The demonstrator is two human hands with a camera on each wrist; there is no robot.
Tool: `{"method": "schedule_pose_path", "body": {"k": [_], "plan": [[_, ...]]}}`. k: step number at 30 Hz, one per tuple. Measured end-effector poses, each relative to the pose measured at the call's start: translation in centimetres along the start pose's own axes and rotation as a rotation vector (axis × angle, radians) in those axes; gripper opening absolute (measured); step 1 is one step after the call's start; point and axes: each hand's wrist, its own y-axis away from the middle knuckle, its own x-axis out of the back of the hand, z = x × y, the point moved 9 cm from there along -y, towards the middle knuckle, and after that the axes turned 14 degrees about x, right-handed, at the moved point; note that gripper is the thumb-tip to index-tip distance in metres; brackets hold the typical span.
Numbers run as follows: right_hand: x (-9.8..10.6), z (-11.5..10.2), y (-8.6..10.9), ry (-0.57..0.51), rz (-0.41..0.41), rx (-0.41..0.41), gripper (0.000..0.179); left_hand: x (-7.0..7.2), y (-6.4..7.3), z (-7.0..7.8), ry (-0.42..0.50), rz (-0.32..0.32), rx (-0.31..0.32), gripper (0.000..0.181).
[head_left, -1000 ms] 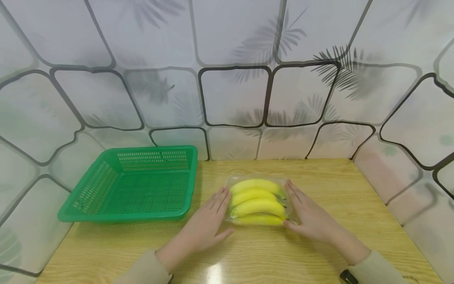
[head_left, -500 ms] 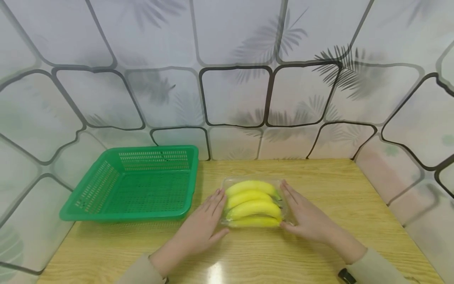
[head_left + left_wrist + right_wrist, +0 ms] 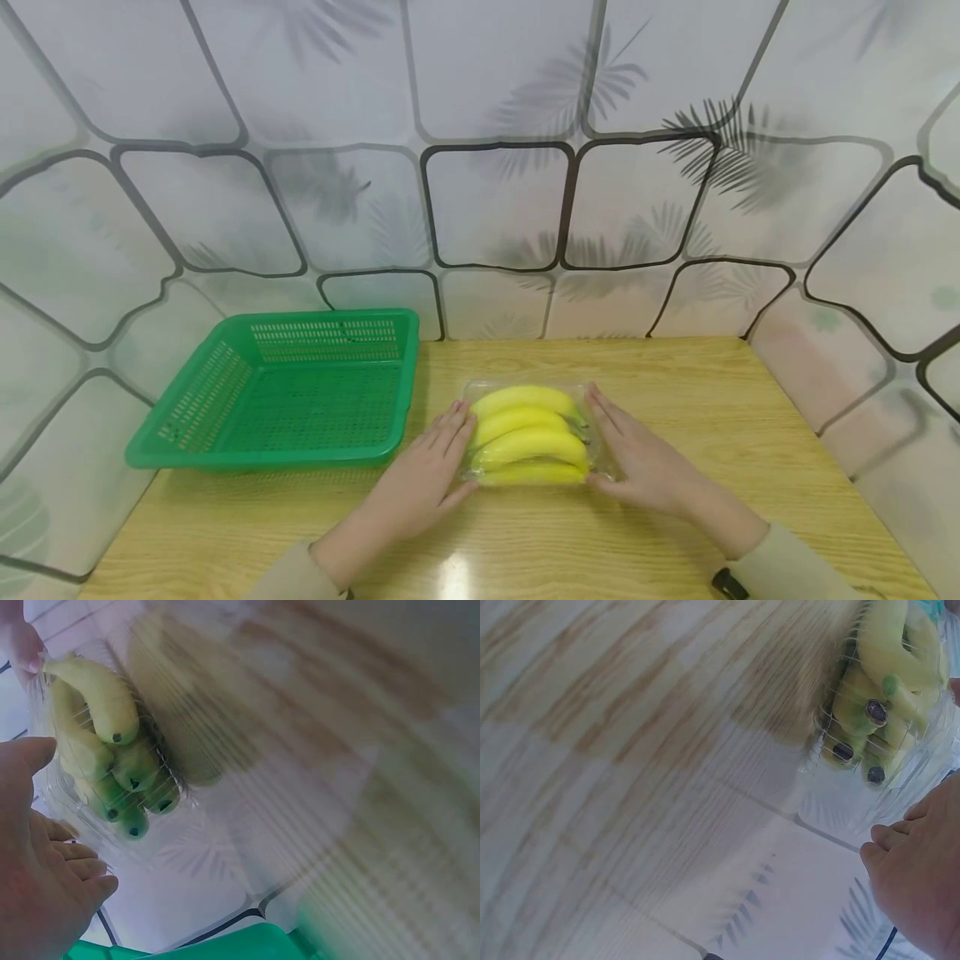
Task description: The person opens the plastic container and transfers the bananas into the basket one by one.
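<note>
A clear plastic box of bananas (image 3: 528, 442) is at the middle of the wooden table, several yellow fruits showing through it. My left hand (image 3: 423, 471) touches its left end, fingers straight and thumb apart. Against the right end lies my right hand (image 3: 648, 462), its fingers straight as well. In the left wrist view the banana box (image 3: 112, 750) shows greenish banana tips beside my left hand (image 3: 52, 870). Dark stem ends show in the banana box (image 3: 885, 712) in the right wrist view, near my right hand (image 3: 922, 862).
A green plastic basket (image 3: 393, 454) with slotted sides stands at the left, with nothing seen in it. The wooden table (image 3: 675, 375) ends at patterned walls (image 3: 495, 208) behind and at both sides.
The banana box has shifted a little to the left and nearer to me, and both hands have moved along with it, staying at its ends. The basket stays in place.
</note>
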Motion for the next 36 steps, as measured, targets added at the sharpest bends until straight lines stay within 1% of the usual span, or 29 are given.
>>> {"method": "schedule_pose_path", "body": {"k": [7,13,21,28,31,36], "plan": [[-0.3,-0.1,0.0,-0.013,-0.030,0.006,0.107,0.2,0.3,0.0,-0.010,0.015,-0.003,0.086],[-0.4,-0.4,0.1,-0.033,-0.030,0.002,0.106,0.2,0.9,0.1,-0.026,0.026,0.004,0.085],[-0.1,-0.9,0.0,-0.015,-0.011,0.021,0.104,0.3,1.3,0.1,-0.031,0.038,0.007,0.085],[-0.4,-1.0,0.1,-0.035,-0.033,0.000,0.105,0.6,1.6,0.2,-0.041,0.050,0.012,0.085],[-0.4,-1.0,0.1,-0.028,-0.031,0.002,0.105,0.7,1.7,0.2,-0.029,0.045,0.018,0.085],[-0.2,-1.2,0.2,-0.010,-0.020,0.011,0.105,0.6,1.8,0.2,-0.004,0.018,0.031,0.084]]}}
